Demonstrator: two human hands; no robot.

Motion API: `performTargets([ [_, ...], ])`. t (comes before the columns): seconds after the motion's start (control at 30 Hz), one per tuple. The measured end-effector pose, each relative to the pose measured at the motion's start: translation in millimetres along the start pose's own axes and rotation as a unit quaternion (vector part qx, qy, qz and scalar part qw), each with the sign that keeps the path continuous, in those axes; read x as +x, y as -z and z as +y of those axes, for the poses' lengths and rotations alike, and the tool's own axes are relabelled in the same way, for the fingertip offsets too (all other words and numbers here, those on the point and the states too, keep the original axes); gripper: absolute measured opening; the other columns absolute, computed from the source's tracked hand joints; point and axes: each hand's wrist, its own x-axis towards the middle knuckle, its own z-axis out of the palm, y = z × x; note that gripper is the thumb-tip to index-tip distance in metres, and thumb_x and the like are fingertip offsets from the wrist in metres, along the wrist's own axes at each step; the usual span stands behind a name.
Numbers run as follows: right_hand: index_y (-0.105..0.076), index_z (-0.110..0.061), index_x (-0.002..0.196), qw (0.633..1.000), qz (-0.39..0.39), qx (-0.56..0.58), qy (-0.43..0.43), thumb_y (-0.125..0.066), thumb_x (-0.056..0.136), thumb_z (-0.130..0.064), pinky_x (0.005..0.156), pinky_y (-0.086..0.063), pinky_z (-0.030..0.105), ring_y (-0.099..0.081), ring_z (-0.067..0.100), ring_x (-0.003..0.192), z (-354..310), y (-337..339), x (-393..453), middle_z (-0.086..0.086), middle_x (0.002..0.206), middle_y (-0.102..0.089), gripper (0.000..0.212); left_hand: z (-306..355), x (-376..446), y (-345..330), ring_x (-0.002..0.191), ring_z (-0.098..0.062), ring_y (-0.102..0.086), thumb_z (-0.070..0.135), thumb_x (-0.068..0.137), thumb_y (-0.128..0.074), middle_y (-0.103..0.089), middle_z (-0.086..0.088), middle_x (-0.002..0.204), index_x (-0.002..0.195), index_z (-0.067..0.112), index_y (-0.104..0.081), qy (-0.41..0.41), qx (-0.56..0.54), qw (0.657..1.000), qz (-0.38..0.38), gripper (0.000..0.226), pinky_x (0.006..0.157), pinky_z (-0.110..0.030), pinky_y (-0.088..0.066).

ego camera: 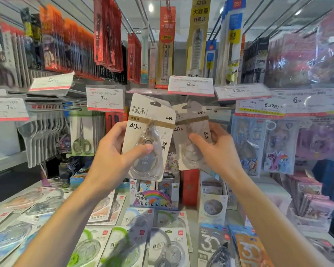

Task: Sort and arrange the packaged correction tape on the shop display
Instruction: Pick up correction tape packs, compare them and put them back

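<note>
My left hand (114,155) holds up a cream card pack of correction tape (152,120), marked 40m, with my thumb across its clear blister. A second pack of the same kind (193,120) sits just to the right, pinched in my right hand (218,149). This second pack is tilted and its top is near a metal display hook (220,108). I cannot tell whether it hangs on the hook. The two packs overlap slightly at their edges. Below, several other correction tape packs (162,245) lie flat on the shelf.
Price tags (191,85) hang on hooks above the packs. Scissors (81,139) hang to the left, sticker packs (274,149) to the right. Pen packs (166,45) hang on upper hooks. A rainbow-print box (154,197) and a red box (190,186) stand behind the flat packs.
</note>
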Motion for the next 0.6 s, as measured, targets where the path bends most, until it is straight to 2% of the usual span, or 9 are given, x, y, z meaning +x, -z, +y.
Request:
performTargets([
  [0.07,-0.068,-0.028,0.118,1.0,0.003,-0.003,-0.011,-0.074,0.092,-0.042,0.076,-0.056,0.019,-0.071,-0.004,0.091,6.5,-9.2,4.0,-0.016,0.102,-0.077,0.029,-1.6,-1.3,-1.3,0.095,-0.016,-0.076,0.026,0.076,-0.082,-0.078,0.002,0.107,0.112,0.036,-0.065,0.002,0.005,1.0,-0.009,0.041,0.08,-0.026,-0.061],
  [0.13,-0.07,-0.031,0.113,1.0,0.0,-0.021,-0.023,-0.07,0.095,-0.044,0.078,-0.054,0.023,-0.07,-0.004,0.093,12.2,-12.1,5.9,-0.016,0.101,-0.077,0.022,-3.3,-3.0,-3.3,0.095,-0.016,-0.076,0.029,0.075,-0.084,-0.079,0.001,0.107,0.11,0.038,-0.067,0.006,0.008,1.0,-0.021,0.04,0.082,-0.028,-0.061],
  [0.2,-0.07,-0.034,0.107,0.999,-0.003,-0.023,-0.033,-0.065,0.1,-0.04,0.079,-0.051,0.018,-0.069,-0.01,0.09,15.0,-9.1,3.1,-0.023,0.093,-0.075,0.011,-6.4,-4.9,-5.2,0.094,-0.018,-0.077,0.035,0.072,-0.085,-0.079,0.001,0.106,0.11,0.038,-0.067,0.012,0.004,1.0,-0.029,0.042,0.083,-0.03,-0.062],
  [0.23,-0.071,-0.031,0.109,0.999,-0.002,-0.025,-0.033,-0.063,0.101,-0.037,0.077,-0.05,0.013,-0.068,-0.012,0.089,15.4,-6.4,-0.3,-0.024,0.092,-0.074,0.013,-8.3,-6.1,-6.4,0.094,-0.018,-0.077,0.037,0.071,-0.085,-0.08,0.001,0.106,0.11,0.038,-0.067,0.015,0.002,0.999,-0.031,0.043,0.083,-0.031,-0.062],
  [0.33,-0.072,-0.023,0.114,0.998,0.043,-0.034,-0.009,-0.064,0.101,-0.03,0.07,-0.046,0.003,-0.066,-0.01,0.089,12.4,2.1,-17.0,-0.016,0.098,-0.073,0.017,-15.9,-8.0,-14.4,0.091,-0.017,-0.078,0.036,0.071,-0.086,-0.08,0.0,0.103,0.109,0.038,-0.068,0.028,-0.009,0.999,-0.037,0.042,0.078,-0.028,-0.062],
  [0.4,-0.072,-0.023,0.108,0.999,0.05,-0.012,0.012,-0.067,0.099,-0.024,0.072,-0.047,0.005,-0.067,-0.002,0.088,7.2,4.4,-32.1,-0.01,0.096,-0.075,0.01,-21.5,-8.2,-23.0,0.091,-0.015,-0.077,0.029,0.073,-0.086,-0.08,0.001,0.103,0.106,0.039,-0.07,0.035,-0.01,0.999,-0.041,0.038,0.075,-0.026,-0.06],
  [0.47,-0.073,-0.024,0.107,1.0,-0.005,-0.003,0.012,-0.068,0.098,-0.025,0.075,-0.05,0.008,-0.07,0.003,0.089,3.0,4.1,-46.3,-0.009,0.095,-0.077,0.01,-27.3,-8.1,-32.5,0.094,-0.015,-0.076,0.029,0.073,-0.085,-0.079,0.003,0.103,0.105,0.04,-0.071,0.035,-0.002,0.999,-0.04,0.037,0.075,-0.027,-0.06],
  [0.53,-0.072,-0.028,0.11,0.997,-0.075,0.01,-0.006,-0.07,0.097,-0.029,0.076,-0.05,0.007,-0.071,0.0,0.091,2.9,3.1,-56.3,-0.014,0.097,-0.078,0.013,-32.9,-7.9,-42.2,0.095,-0.014,-0.075,0.033,0.073,-0.084,-0.079,0.006,0.104,0.106,0.04,-0.071,0.037,0.002,0.999,-0.036,0.036,0.077,-0.027,-0.059],
  [0.6,-0.067,-0.03,0.115,0.993,-0.102,0.042,-0.029,-0.074,0.094,-0.029,0.077,-0.052,0.01,-0.071,-0.002,0.092,6.0,2.0,-60.4,-0.019,0.102,-0.077,0.022,-38.1,-7.1,-51.0,0.095,-0.011,-0.075,0.037,0.075,-0.083,-0.079,0.009,0.104,0.107,0.041,-0.071,0.044,-0.002,0.999,-0.032,0.035,0.076,-0.024,-0.058],
])
